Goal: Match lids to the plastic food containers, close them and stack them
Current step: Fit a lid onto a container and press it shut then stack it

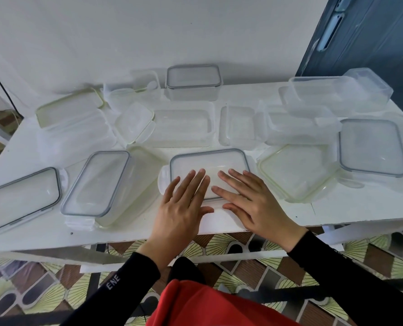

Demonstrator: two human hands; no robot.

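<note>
Leaning over a white table (351, 208) set against a pale wall, with clear plastic boxes and lids spread across it. Facing a stack of open containers (337, 97) well beyond the right hand (249, 203), toward the far right corner. Looking past the fingertips at an open rectangular container (181, 128) and, farther on against the wall, a closed grey-sealed box (193, 82). Passing over a long grey-rimmed box (97, 182) just beside the left hand (181, 205), on its outer side, and a green-rimmed square lid (294, 172) just beside the right hand, with a grey-rimmed square lid (372, 147) farther out that way. Pressing both palms down on a grey-rimmed rectangular lid (209, 161) lying near the table's front edge, directly under the hands. Holding nothing: fingers of both hands lying straight, slightly fanned and flat on the lid, thumbs pointing toward each other, close but apart. Not being able to tell whether a container sits under this lid.
</note>
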